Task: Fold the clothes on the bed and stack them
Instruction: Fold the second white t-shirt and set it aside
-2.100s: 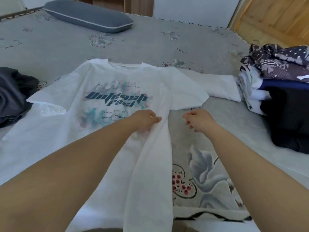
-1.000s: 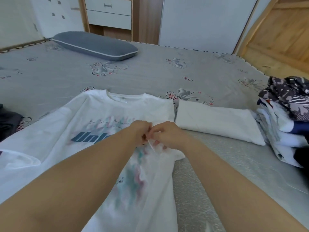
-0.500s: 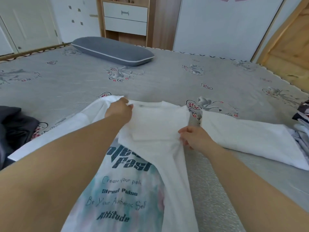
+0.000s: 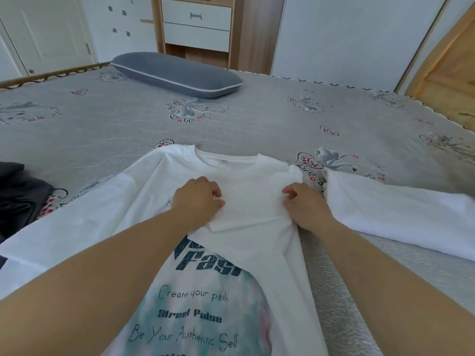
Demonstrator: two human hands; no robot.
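The white T-shirt (image 4: pixel 257 255) lies print-up on the bed (image 4: pixel 257 119), its right sleeve folded across the chest. The left hand (image 4: pixel 196 200) and right hand (image 4: pixel 305 206) each curl their fingers in a grip on that folded sleeve's side edges. Right of the grip lies another white garment (image 4: pixel 398 214), left a dark one (image 4: pixel 18 196); beyond the collar, bare sheet runs to the pillow (image 4: pixel 177 74).

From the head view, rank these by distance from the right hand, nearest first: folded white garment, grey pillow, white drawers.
From the right hand:
1. Folded white garment, just to its right.
2. Grey pillow, far side of the bed, left.
3. White drawers, beyond the bed.
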